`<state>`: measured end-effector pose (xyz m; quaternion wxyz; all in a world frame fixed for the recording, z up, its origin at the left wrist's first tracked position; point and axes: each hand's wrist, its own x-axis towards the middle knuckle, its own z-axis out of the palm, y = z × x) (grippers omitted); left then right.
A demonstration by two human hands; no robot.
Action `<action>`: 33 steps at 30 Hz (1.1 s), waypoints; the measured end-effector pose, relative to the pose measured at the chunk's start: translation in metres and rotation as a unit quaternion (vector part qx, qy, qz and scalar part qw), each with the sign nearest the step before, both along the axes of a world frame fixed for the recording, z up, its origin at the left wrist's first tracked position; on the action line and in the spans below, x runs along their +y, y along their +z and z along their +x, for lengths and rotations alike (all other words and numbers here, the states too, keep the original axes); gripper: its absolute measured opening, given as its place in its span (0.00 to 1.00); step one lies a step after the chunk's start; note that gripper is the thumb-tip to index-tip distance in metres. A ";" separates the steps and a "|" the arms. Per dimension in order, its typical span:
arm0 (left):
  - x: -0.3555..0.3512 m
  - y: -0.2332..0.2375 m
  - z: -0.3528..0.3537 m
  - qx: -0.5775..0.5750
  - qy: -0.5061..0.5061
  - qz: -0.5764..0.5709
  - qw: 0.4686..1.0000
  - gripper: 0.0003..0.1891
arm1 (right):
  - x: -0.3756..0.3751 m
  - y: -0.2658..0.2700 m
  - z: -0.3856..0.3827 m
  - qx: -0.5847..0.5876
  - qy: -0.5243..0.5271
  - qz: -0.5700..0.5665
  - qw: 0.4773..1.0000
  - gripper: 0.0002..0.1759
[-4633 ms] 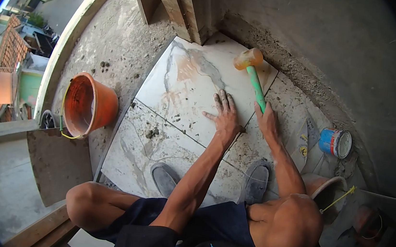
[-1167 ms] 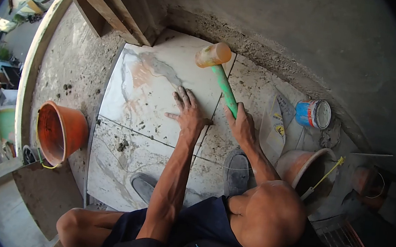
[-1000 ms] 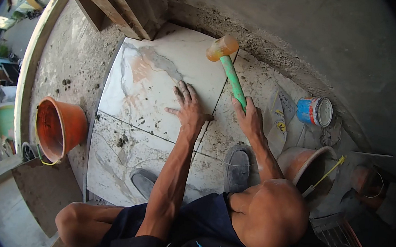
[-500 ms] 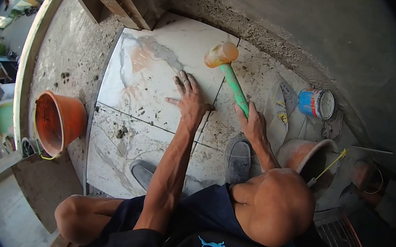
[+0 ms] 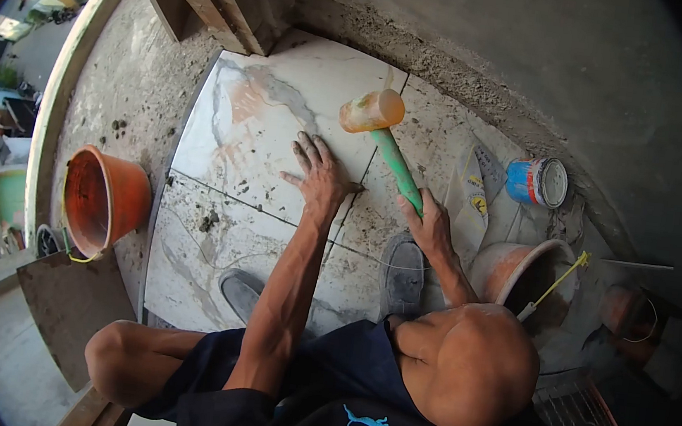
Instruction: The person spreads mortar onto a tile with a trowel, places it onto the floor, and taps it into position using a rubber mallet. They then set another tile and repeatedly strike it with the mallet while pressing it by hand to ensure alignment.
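At eleven o'clock, resting the left hand, fingers splayed wide, on the large marbled tile. Toward three, holding the mallet by its green handle in the closed right hand, with the orange head up at twelve, over that tile; impossible to tell whether touching it. Already laid edge to edge, to judge by the narrow dark seams against the neighbouring tiles at one and eight. Not yet filled or wiped, by the look of those seams and the scattered mortar crumbs. Compared with the earliest frame, brought the mallet head closer to the left hand; kept the same tile under the palm; swung the view, shifting the orange bucket at nine farther left and lower.
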<state>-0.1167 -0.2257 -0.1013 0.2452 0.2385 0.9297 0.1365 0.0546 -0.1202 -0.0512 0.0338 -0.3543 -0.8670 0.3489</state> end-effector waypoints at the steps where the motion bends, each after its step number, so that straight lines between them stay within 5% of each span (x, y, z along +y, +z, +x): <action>1: -0.008 0.000 0.006 0.002 0.004 -0.002 1.000 0.72 | -0.006 0.001 0.009 0.014 -0.007 0.000 1.000 0.23; 3: -0.014 0.012 0.009 -0.030 -0.004 -0.017 0.999 0.68 | 0.000 -0.011 0.015 0.029 -0.014 -0.001 0.999 0.23; 5: -0.017 0.010 0.012 -0.030 -0.010 -0.015 0.999 0.68 | 0.003 -0.031 0.018 -0.011 0.036 0.138 0.990 0.25; 6: -0.013 0.010 0.012 -0.034 -0.009 -0.020 0.999 0.70 | 0.007 -0.033 0.014 -0.085 0.039 0.113 0.989 0.24; 10: -0.012 0.013 0.008 -0.032 -0.009 -0.023 0.999 0.71 | -0.003 -0.009 0.014 -0.031 0.006 0.040 0.999 0.23; 19: -0.012 0.005 0.009 -0.014 -0.008 -0.021 1.000 0.71 | 0.003 -0.020 0.009 -0.005 0.013 0.054 0.998 0.24; 22: -0.015 0.009 0.012 -0.014 -0.005 -0.012 1.000 0.71 | 0.006 -0.028 0.003 -0.100 0.011 0.072 0.992 0.24; 26: -0.021 -0.001 0.009 0.017 -0.008 0.016 1.000 0.71 | 0.000 -0.028 0.015 -0.004 0.014 0.058 0.998 0.25; 29: -0.025 -0.006 0.022 0.029 0.023 0.026 0.999 0.72 | 0.007 -0.035 0.007 -0.124 0.023 0.109 0.986 0.23; 31: -0.032 -0.010 0.018 0.055 -0.018 0.038 0.998 0.62 | 0.009 -0.001 -0.008 -0.113 0.036 0.069 0.991 0.20; 32: -0.045 -0.002 0.016 0.087 -0.050 0.036 0.994 0.46 | 0.002 0.011 -0.002 -0.058 0.021 0.037 0.997 0.18; 33: -0.053 -0.011 0.005 0.093 -0.025 0.033 0.995 0.46 | 0.002 0.016 -0.009 0.010 0.003 0.011 1.000 0.17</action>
